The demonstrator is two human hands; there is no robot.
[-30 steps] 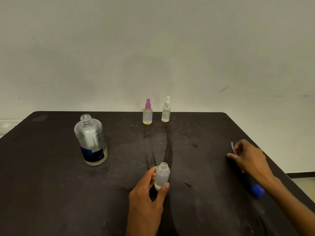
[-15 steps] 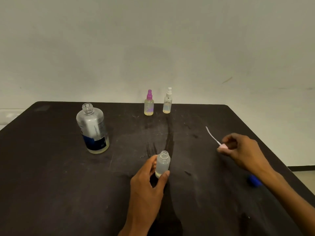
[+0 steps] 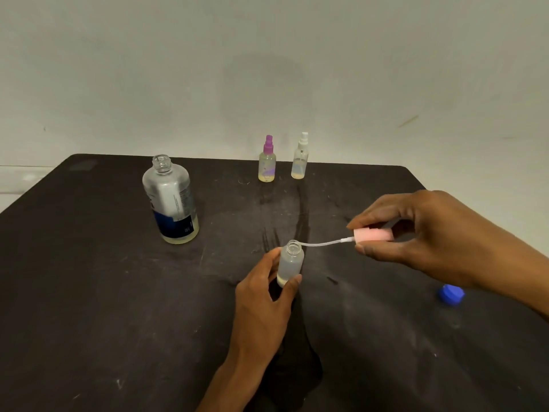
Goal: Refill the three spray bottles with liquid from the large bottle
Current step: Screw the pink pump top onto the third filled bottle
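Observation:
My left hand point(image 3: 261, 301) grips a small open spray bottle point(image 3: 290, 261) standing upright on the black table point(image 3: 89, 307); a little pale liquid sits at its bottom. My right hand point(image 3: 421, 233) pinches a pink spray cap point(image 3: 372, 235) held sideways, and the tip of its thin white tube point(image 3: 320, 242) reaches the bottle's mouth. The large clear bottle point(image 3: 170, 200) with a dark blue label stands uncapped at the left, nearly empty. Two capped spray bottles stand at the back: a purple-topped one point(image 3: 267, 162) and a white-topped one point(image 3: 300, 159).
A blue cap point(image 3: 451, 294) lies on the table at the right, under my right forearm. A plain pale wall rises behind the table's far edge. The table's right edge runs close past my right hand.
My right hand lifted the pink spray cap from the table's right side and carried it left, bringing the tube tip to the small bottle's mouth. My left hand kept holding the bottle.

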